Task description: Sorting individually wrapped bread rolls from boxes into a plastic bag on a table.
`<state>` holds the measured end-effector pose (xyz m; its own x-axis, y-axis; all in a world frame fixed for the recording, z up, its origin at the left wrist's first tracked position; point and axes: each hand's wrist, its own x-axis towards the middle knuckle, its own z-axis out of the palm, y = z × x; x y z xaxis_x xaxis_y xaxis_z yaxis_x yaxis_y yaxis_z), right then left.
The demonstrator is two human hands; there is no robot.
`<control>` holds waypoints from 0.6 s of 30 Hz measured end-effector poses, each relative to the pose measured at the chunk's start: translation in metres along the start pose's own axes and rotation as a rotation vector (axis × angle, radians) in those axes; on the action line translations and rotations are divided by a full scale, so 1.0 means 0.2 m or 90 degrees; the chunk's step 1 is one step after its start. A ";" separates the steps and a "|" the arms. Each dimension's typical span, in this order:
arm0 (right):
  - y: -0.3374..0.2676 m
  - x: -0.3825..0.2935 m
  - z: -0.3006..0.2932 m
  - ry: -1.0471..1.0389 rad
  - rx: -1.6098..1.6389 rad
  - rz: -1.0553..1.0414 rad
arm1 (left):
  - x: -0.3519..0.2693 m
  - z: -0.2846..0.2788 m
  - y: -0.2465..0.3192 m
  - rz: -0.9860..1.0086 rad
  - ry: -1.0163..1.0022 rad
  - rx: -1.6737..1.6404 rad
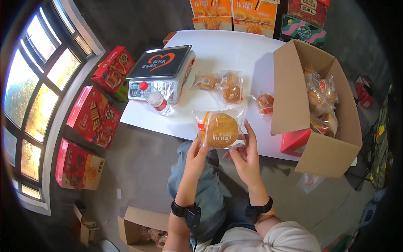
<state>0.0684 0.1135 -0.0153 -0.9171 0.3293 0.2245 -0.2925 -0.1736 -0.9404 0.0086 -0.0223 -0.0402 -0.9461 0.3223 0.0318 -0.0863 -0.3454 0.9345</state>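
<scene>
My left hand [199, 151] and my right hand [245, 150] hold a round bread bun in a clear plastic wrapper [222, 129] by its lower corners, in front of the table's near edge. Beyond it on the white table [242, 47] lie wrapped buns: one on its side [206, 82], a couple close together [232, 91], and a smaller one [265, 103] near the carton. An open cardboard box [318, 60] at the right holds several wrapped buns [319, 97].
A digital scale [160, 63] stands at the table's left, with a red-capped plastic bottle [157, 99] before it. Red product boxes [94, 116] line the floor at the left. Another open carton [146, 217] with wrapped items sits on the floor. Orange boxes [212, 9] stand behind the table.
</scene>
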 end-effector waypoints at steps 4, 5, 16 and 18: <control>0.01 -0.01 -0.02 -0.016 0.015 0.015 | -0.01 0.01 0.01 -0.009 0.015 0.012; 0.01 -0.01 -0.03 -0.032 0.022 0.020 | -0.01 0.01 0.01 0.004 0.018 0.004; -0.05 -0.04 -0.13 -0.024 0.073 0.105 | -0.06 0.07 0.02 0.041 -0.037 0.088; -0.06 -0.04 -0.14 -0.011 0.082 0.121 | -0.07 0.09 0.04 0.036 -0.047 0.124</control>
<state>0.0864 0.1389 -0.0137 -0.9634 0.2630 0.0512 -0.1445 -0.3489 -0.9260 0.0266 -0.0134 -0.0277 -0.9217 0.3735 0.1046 0.0341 -0.1907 0.9811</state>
